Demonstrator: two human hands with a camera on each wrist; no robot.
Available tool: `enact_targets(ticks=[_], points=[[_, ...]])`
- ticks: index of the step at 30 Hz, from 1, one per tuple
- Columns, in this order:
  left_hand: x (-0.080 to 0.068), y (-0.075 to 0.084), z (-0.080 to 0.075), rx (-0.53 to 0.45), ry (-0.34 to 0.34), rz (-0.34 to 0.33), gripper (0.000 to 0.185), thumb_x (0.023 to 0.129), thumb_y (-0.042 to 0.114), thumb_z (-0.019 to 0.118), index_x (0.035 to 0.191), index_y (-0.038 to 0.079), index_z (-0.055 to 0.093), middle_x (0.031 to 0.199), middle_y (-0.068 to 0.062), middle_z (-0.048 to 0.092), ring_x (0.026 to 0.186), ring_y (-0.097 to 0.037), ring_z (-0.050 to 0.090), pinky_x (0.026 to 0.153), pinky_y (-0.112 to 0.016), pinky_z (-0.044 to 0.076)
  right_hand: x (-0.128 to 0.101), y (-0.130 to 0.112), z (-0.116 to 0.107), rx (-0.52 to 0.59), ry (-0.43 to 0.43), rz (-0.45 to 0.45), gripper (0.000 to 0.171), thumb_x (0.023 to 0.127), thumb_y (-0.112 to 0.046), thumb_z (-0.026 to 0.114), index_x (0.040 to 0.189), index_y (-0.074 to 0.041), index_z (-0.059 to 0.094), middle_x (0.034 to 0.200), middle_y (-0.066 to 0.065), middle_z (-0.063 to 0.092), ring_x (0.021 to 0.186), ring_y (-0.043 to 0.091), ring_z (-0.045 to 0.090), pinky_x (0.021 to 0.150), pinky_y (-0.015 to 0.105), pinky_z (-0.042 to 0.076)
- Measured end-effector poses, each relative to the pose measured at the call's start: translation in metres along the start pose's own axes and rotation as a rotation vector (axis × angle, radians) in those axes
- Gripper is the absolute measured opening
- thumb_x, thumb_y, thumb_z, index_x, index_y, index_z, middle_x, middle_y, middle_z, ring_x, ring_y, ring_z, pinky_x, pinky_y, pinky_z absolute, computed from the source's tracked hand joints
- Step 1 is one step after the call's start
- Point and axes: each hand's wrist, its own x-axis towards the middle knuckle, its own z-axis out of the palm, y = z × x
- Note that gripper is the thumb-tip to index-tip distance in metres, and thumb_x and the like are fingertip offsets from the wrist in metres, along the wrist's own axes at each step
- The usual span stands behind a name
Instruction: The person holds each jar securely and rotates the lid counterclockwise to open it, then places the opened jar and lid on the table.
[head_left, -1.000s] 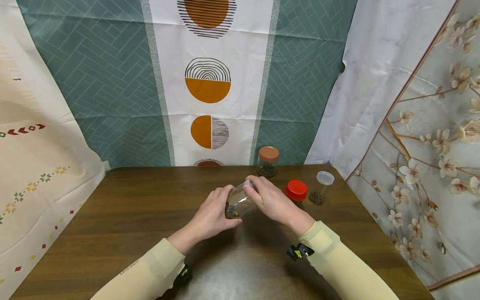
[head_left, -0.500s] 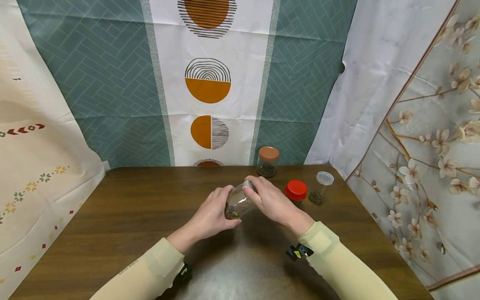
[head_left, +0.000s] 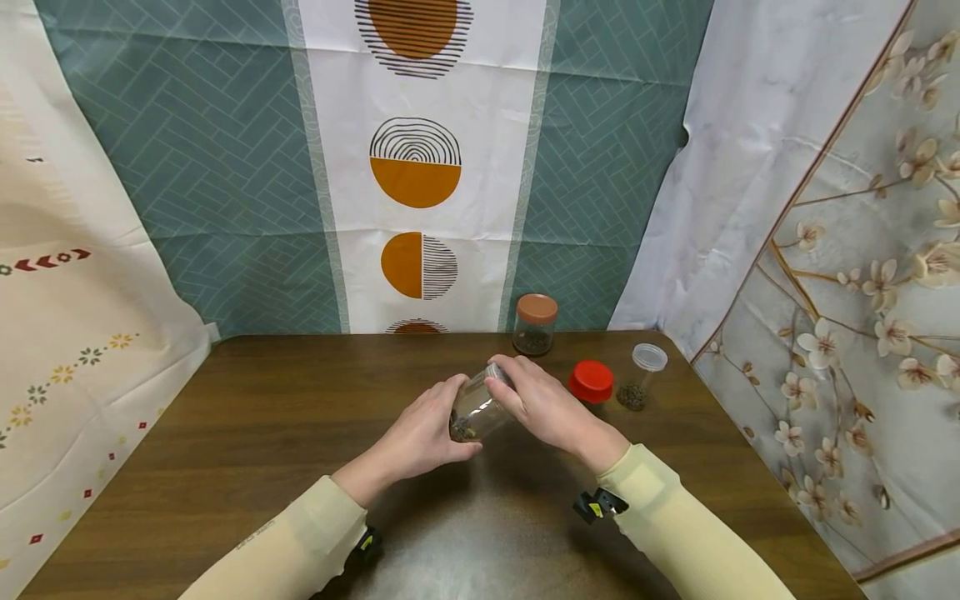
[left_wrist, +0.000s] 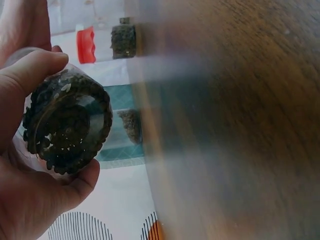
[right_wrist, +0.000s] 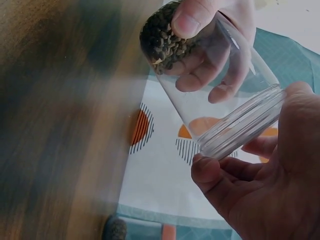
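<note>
Both hands hold a clear jar (head_left: 477,407) tilted above the table, its ribbed clear top end (right_wrist: 242,124) up and to the right. Dark, seed-like grains (right_wrist: 162,37) lie heaped at its lower end. My left hand (head_left: 420,429) grips the jar's body near the base, with the thumb on one side and fingers on the other. Around the ribbed end curl the fingers and thumb of my right hand (head_left: 551,406). Whether that end is a lid or a bare threaded rim is hard to tell. The jar's grain-covered base (left_wrist: 69,122) faces the left wrist camera.
Right of the hands stand a red-lidded jar (head_left: 592,381) and a slim jar with a pale translucent lid (head_left: 649,357). An orange-brown-lidded jar (head_left: 536,321) is near the back edge of the wooden table (head_left: 300,400). Patterned cloths hang behind and beside it.
</note>
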Motion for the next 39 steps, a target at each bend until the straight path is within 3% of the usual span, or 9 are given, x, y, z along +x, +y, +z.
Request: enact_targets(ticks=[11, 15, 23, 31, 39], points=[[0.003, -0.005, -0.004, -0.046, -0.040, 0.032, 0.090, 0.082, 0.029, 0.100, 0.152, 0.004, 0.048, 0.125, -0.005, 0.065, 0.108, -0.020, 0.062, 0.094, -0.043, 0.056, 0.000, 0.001, 0.002, -0.023, 0.030, -0.042, 0.044, 0.116, -0.038, 0.056, 0.152, -0.013, 0.056, 0.122, 0.003, 0.061, 0.108, 0.022, 0.059, 0.096, 0.045, 0.056], [0.003, -0.006, -0.006, -0.070, -0.065, 0.049, 0.091, 0.083, 0.028, 0.099, 0.153, 0.002, 0.046, 0.127, -0.004, 0.063, 0.110, -0.023, 0.064, 0.095, -0.043, 0.056, 0.000, 0.002, 0.002, -0.023, 0.020, -0.046, 0.049, 0.116, -0.040, 0.056, 0.156, -0.011, 0.054, 0.125, 0.004, 0.062, 0.110, 0.023, 0.059, 0.098, 0.046, 0.056], [0.005, -0.006, -0.012, -0.147, -0.112, 0.050, 0.091, 0.084, 0.033, 0.098, 0.154, 0.005, 0.046, 0.128, -0.002, 0.063, 0.109, -0.016, 0.064, 0.095, -0.041, 0.056, -0.001, 0.005, -0.004, -0.064, 0.043, -0.129, 0.052, 0.115, -0.040, 0.058, 0.158, -0.011, 0.053, 0.136, 0.006, 0.062, 0.120, 0.024, 0.060, 0.104, 0.048, 0.055], [0.003, -0.011, -0.014, -0.272, -0.200, -0.018, 0.098, 0.085, 0.037, 0.097, 0.159, 0.009, 0.041, 0.128, -0.003, 0.065, 0.108, -0.017, 0.066, 0.093, -0.041, 0.057, -0.002, 0.007, -0.012, -0.038, -0.033, -0.179, 0.055, 0.113, -0.037, 0.065, 0.161, -0.015, 0.050, 0.145, 0.003, 0.056, 0.124, 0.021, 0.056, 0.103, 0.044, 0.055], [0.001, -0.014, -0.014, -0.361, -0.251, -0.044, 0.096, 0.087, 0.035, 0.096, 0.161, 0.013, 0.040, 0.126, -0.002, 0.068, 0.109, -0.017, 0.067, 0.095, -0.043, 0.055, -0.003, 0.010, -0.025, 0.002, -0.132, -0.255, 0.065, 0.111, -0.047, 0.067, 0.166, -0.020, 0.045, 0.154, -0.003, 0.051, 0.132, 0.015, 0.052, 0.108, 0.041, 0.053]])
